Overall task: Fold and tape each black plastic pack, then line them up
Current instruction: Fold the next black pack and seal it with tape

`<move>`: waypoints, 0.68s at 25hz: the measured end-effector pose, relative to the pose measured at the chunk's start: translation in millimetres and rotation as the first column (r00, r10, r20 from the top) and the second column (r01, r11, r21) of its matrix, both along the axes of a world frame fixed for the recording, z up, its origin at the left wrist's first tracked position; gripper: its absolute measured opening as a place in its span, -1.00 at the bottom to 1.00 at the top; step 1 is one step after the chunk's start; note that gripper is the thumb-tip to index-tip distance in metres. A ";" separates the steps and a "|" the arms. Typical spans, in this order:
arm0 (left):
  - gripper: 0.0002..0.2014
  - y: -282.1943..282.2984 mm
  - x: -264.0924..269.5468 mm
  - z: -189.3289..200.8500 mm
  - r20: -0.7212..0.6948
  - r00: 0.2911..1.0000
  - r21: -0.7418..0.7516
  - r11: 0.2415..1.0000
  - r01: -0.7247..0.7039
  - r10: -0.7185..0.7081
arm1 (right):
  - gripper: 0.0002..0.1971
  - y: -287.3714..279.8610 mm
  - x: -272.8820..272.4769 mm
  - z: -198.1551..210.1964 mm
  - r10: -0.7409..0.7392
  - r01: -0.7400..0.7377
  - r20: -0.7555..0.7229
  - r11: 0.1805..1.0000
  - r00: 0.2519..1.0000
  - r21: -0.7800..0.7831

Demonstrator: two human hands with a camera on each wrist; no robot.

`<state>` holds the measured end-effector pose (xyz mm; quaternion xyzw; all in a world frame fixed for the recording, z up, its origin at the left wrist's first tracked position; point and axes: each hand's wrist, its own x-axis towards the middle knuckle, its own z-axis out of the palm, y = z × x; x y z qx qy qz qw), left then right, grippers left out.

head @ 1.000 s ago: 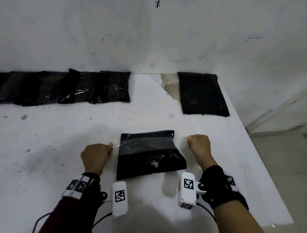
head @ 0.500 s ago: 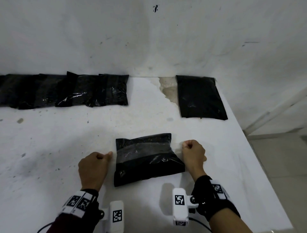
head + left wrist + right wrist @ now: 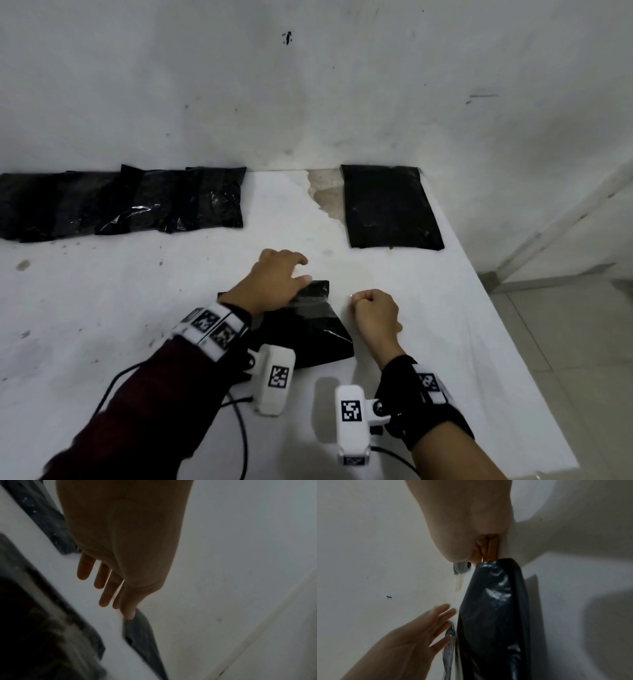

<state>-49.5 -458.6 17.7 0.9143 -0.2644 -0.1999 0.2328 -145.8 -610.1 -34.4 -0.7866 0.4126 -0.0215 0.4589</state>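
Note:
A folded black pack [image 3: 322,335] lies near the middle of the white table [image 3: 102,308], with a strip of clear tape [image 3: 310,303] across its top. My left hand [image 3: 291,270] reaches over the pack from the left, fingers [image 3: 104,593] straight, and rests flat on its far upper part. My right hand [image 3: 363,301] is curled into a fist just right of the pack and pinches the tape's right end. In the right wrist view the pack [image 3: 496,615] runs below the curled fingers [image 3: 489,550], and the left hand [image 3: 436,626] lies spread beside it.
Several black packs [image 3: 137,202] stand in a row along the wall at the back left. A flat black pack [image 3: 387,205] lies at the back right, next to a worn patch [image 3: 325,195]. The table's right edge [image 3: 513,342] drops to a tiled floor.
My left hand has let go of the tape's left end, opened, and moved right and forward over the pack. The right hand stayed a fist at the pack's right side.

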 end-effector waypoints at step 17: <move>-0.90 -17.6 23.4 -16.3 -0.673 0.740 -0.235 0.947 -0.218 0.003 | -0.73 -3.3 -4.1 4.9 -0.046 0.019 0.149 0.984 0.988 0.176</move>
